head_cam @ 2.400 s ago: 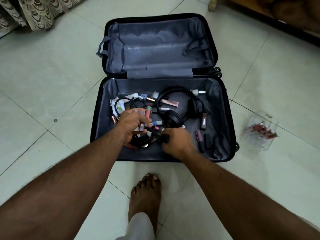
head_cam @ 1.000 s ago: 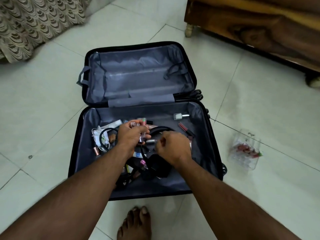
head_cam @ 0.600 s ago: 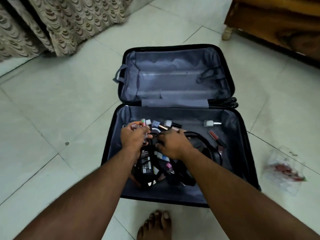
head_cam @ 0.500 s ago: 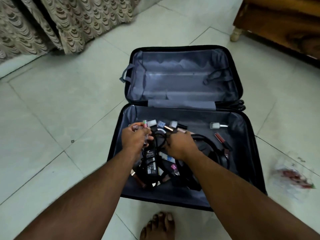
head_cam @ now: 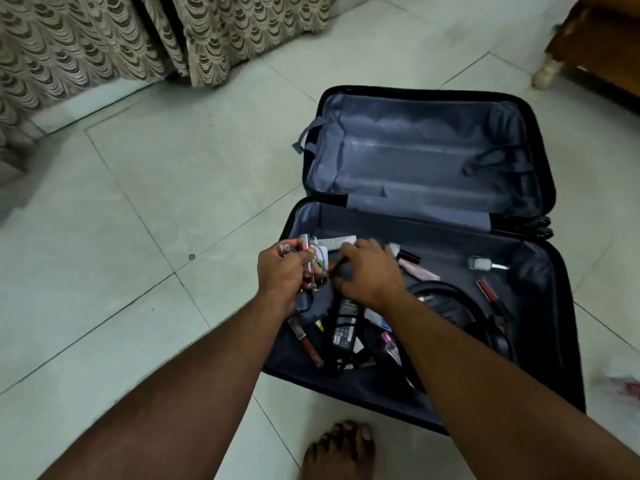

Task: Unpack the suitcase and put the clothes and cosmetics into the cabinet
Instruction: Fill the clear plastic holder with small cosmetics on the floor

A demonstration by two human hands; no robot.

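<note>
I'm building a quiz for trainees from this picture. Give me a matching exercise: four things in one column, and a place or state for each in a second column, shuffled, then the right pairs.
Things:
1. nail polish bottle
2. black power adapter
3. bundle of lip gloss tubes
4. far half of the suitcase

Places or states:
A. gripped in the left hand
B. holds nothing
C. lying on its side near the right wall of the near half
D. below the right hand, label up

Pairs: 1-C, 2-D, 3-A, 4-B
</note>
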